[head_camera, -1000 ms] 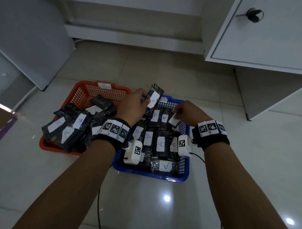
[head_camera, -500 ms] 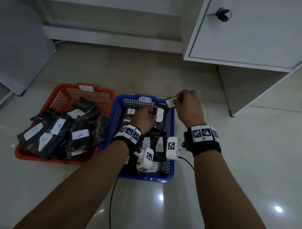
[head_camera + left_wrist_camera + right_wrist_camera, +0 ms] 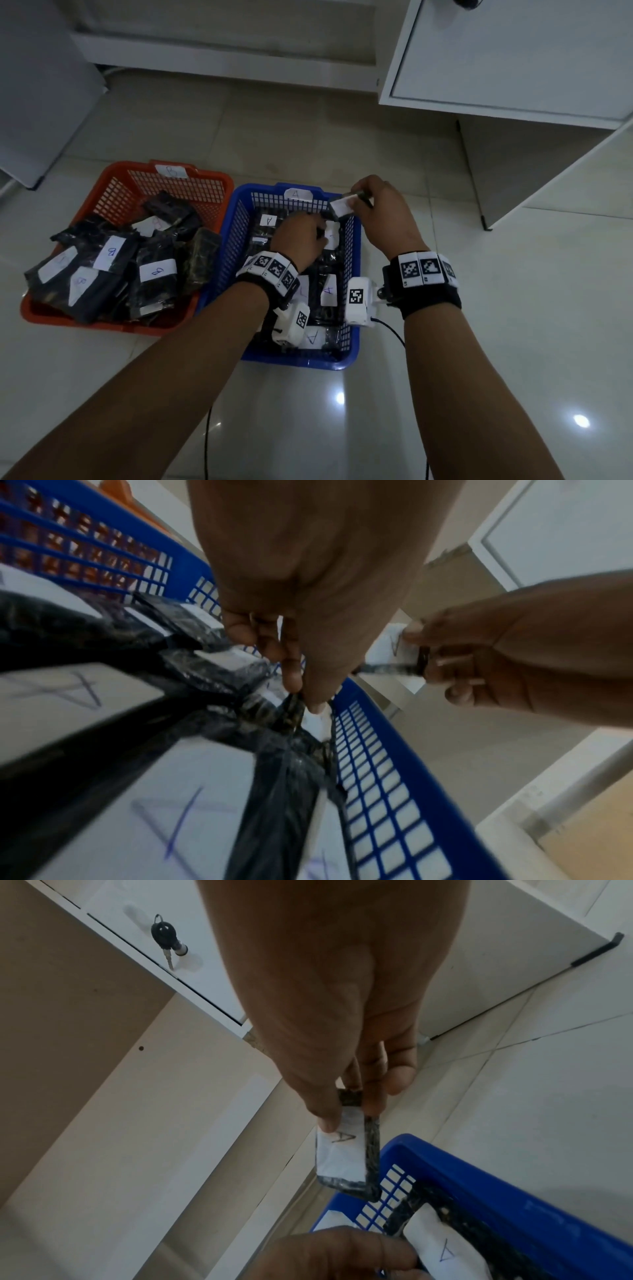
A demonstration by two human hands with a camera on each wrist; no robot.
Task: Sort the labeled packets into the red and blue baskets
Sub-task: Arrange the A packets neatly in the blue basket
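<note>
Packets everywhere, black plastic ones with white paper labels, split between two mesh baskets sitting side by side on a glossy pale tiled floor (image 3: pixel 513 342) that throws back a couple of ceiling-light spots.

Nearest are the forearms, each with a black wristband (image 3: pixel 424 284) carrying square black-and-white marker tags and a small white camera block. Just past them, the blue basket (image 3: pixel 352 346) holds packets marked with a handwritten "A" in blue pen. The left hand (image 3: pixel 301 236) is down inside it, thumb and fingers pinching the top edge of an A packet in the basket (image 3: pixel 294 764) close to the right wall. The right hand (image 3: pixel 383 216) is up over the far right corner of the blue basket, thumb and fingers gripping a second A packet (image 3: pixel 346 1153) that hangs above the rim, label facing the wrist camera.

Left of that, touching or nearly touching, the red basket (image 3: pixel 113 195) is heaped with packets whose labels read "B" (image 3: pixel 157 270), some tipped over its near rim. Each basket has a paper tag on its far wall: "B" on the red, "A" on the blue (image 3: pixel 297 194).

Farther back, a white cabinet (image 3: pixel 513 61) stands at the right with a key in its lock (image 3: pixel 166 938), and a white baseboard ledge (image 3: pixel 222 61) runs along the back wall.
</note>
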